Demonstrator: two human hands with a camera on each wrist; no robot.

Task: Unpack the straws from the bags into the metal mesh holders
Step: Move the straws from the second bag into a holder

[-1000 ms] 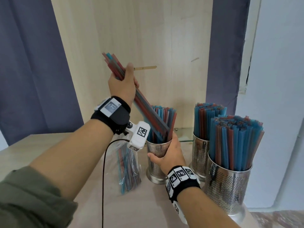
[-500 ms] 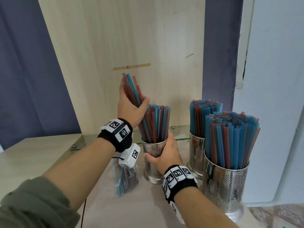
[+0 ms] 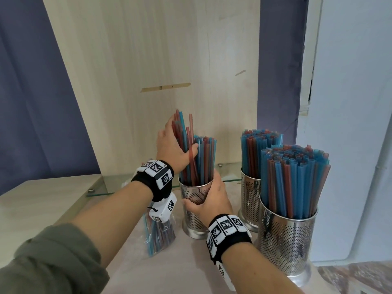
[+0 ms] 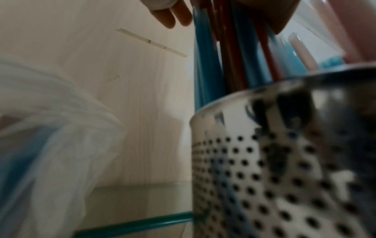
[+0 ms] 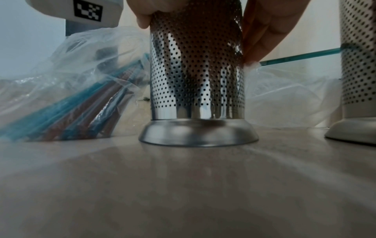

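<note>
My left hand (image 3: pixel 176 143) holds a bundle of red and blue straws (image 3: pixel 182 126) between thumb and fingers, nearly upright. Their lower ends are inside the left metal mesh holder (image 3: pixel 196 217), beside the straws standing there. My right hand (image 3: pixel 209 200) grips that holder around its upper wall and keeps it on the table. The left wrist view shows the straws (image 4: pixel 207 64) entering the holder (image 4: pixel 264 161), with the fingers (image 4: pixel 173 16) at the top. In the right wrist view, the fingers (image 5: pixel 264 32) wrap the holder (image 5: pixel 195 80). A clear bag (image 3: pixel 159 236) with more straws lies left of the holder.
Two full mesh holders stand to the right, one behind (image 3: pixel 251 198) and one nearer (image 3: pixel 286 245). A glass shelf (image 3: pixel 99 185) and a wooden panel (image 3: pixel 148 60) are behind them. Crumpled empty plastic (image 5: pixel 284 96) lies between the holders. The table edge is at the right.
My left hand has come down and turned the tilted bundle upright, so its lower ends now sit in the left holder. My right hand has kept its grip on the holder.
</note>
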